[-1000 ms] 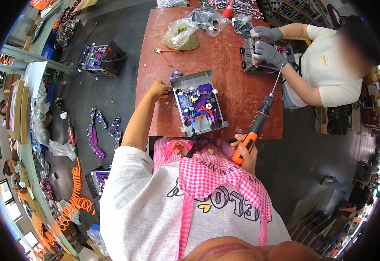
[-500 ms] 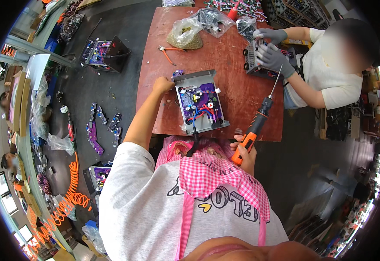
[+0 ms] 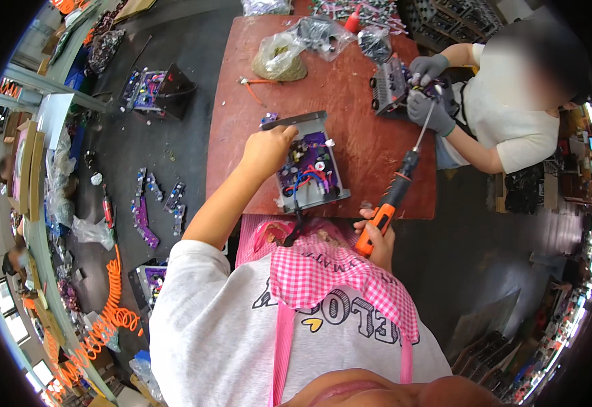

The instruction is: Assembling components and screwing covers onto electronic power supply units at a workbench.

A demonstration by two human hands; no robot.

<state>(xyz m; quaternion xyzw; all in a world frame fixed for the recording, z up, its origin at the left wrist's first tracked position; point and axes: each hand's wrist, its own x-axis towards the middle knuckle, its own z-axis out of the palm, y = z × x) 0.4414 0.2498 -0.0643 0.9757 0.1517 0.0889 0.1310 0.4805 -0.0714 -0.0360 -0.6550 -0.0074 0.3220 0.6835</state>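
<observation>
An open metal chassis lies on the red table in front of me, with a purple circuit board, coloured wires and a black cable at its near side. My left hand reaches over its left wall, fingertips bent together above the board; whatever they pinch is hidden. My right hand, near the table's front edge, is wrapped round the grip of an orange-and-black electric screwdriver. Its long bit slants up and away to the right. A small purple board lies just beyond the chassis's far left corner.
Orange-handled pliers and a bag of small screws lie farther back on the red table. At the right, a gloved co-worker handles another metal unit. Purple boards and an orange coiled hose are at left.
My left hand has moved right, from beside the chassis to over its board. My right hand still holds the screwdriver. The co-worker's hands have come closer together on the other unit.
</observation>
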